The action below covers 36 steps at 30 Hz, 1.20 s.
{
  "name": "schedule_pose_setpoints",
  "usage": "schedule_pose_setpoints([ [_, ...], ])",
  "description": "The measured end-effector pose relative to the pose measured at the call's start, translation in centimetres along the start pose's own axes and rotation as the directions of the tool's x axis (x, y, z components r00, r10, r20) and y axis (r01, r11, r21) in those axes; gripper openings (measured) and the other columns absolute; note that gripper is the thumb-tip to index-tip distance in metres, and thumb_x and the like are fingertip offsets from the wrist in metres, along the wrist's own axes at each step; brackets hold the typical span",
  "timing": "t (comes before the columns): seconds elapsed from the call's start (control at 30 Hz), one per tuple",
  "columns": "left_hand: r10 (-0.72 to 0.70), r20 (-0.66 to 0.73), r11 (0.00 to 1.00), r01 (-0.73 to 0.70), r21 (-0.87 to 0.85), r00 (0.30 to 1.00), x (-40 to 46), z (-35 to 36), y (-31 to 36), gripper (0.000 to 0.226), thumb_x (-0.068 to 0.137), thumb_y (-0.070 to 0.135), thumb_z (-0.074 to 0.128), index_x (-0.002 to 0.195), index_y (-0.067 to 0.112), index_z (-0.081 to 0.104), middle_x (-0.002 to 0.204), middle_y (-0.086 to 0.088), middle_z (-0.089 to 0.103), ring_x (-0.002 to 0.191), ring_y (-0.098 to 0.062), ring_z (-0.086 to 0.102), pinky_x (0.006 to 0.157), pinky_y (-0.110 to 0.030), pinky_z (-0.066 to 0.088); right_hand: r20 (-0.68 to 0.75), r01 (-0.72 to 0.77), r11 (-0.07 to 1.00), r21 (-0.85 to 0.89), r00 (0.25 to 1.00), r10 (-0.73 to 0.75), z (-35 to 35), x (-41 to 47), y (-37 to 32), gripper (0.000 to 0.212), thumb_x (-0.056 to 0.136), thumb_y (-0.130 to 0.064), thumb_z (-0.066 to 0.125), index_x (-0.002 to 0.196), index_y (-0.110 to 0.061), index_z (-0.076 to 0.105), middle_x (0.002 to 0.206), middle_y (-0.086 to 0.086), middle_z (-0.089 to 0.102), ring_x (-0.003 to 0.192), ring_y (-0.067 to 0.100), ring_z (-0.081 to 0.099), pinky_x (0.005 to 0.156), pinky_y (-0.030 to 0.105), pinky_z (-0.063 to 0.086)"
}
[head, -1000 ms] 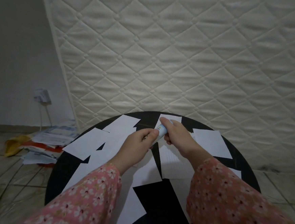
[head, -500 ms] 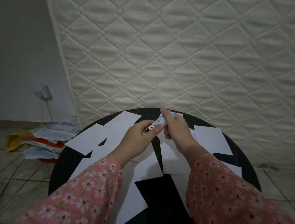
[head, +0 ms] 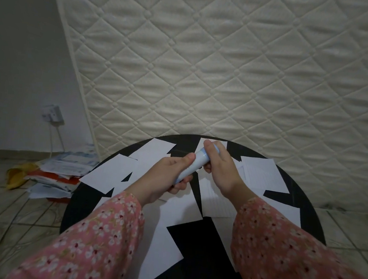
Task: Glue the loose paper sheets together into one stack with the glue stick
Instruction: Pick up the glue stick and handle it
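A pale blue glue stick is held above the middle of a round black table. My left hand grips its lower body and my right hand grips its upper end, where the cap is. Several loose white paper sheets lie scattered flat over the table, among them one at the left, one at the right and one near me. Part of the sheets is hidden under my pink flowered sleeves.
A quilted cream mattress leans upright just behind the table. On the tiled floor at the left lies a pile of papers and a yellow bag, below a wall socket with a cable.
Both hands stayed on the glue stick and shifted slightly. The stick now shows more of its body between my hands, and the view has dropped a little.
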State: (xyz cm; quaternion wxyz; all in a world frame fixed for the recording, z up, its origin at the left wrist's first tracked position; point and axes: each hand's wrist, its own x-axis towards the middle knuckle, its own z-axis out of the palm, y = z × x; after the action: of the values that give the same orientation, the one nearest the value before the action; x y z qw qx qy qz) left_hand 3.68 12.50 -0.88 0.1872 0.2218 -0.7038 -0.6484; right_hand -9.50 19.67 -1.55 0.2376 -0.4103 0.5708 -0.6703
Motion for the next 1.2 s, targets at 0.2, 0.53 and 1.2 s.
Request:
schedule_pose_setpoints([
  [0.2, 0.050, -0.125, 0.998, -0.044, 0.049, 0.991, 0.2, -0.4, 0.0, 0.033, 0.097, 0.037, 0.050, 0.080, 0.013, 0.063, 0.070, -0.003, 0.057, 0.049, -0.012, 0.043, 0.051, -0.024, 0.032, -0.068, -0.072, 0.997, 0.003, 0.995, 0.072, 0.1, 0.5, 0.3, 0.029, 0.096, -0.040, 0.050, 0.097, -0.013, 0.059, 0.073, -0.004, 0.050, 0.061, 0.002, 0.047, 0.056, 0.014, 0.040],
  [0.53, 0.131, -0.202, 0.988, -0.110, 0.112, 0.970, 0.5, -0.7, -0.2, 0.036, 0.098, 0.034, 0.051, 0.070, 0.013, 0.061, 0.061, 0.000, 0.052, 0.046, -0.012, 0.042, 0.043, -0.021, 0.031, 0.025, -0.191, 0.981, 0.039, 0.981, 0.191, 0.1, 0.8, -0.2, 0.033, 0.092, -0.046, 0.055, 0.087, -0.014, 0.060, 0.069, -0.001, 0.047, 0.064, 0.010, 0.042, 0.065, 0.028, 0.037],
  [1.2, 0.078, -0.227, 0.981, -0.034, 0.189, 0.971, 1.2, -0.8, -0.9, 0.047, 0.099, 0.040, 0.046, 0.065, 0.009, 0.058, 0.053, -0.008, 0.048, 0.043, -0.015, 0.037, 0.044, -0.021, 0.029, -0.015, -0.300, 0.908, 0.293, 0.948, 0.318, -0.5, 1.0, -0.5, 0.020, 0.096, -0.019, 0.054, 0.097, -0.003, 0.066, 0.087, 0.006, 0.062, 0.076, 0.011, 0.054, 0.072, 0.021, 0.044],
])
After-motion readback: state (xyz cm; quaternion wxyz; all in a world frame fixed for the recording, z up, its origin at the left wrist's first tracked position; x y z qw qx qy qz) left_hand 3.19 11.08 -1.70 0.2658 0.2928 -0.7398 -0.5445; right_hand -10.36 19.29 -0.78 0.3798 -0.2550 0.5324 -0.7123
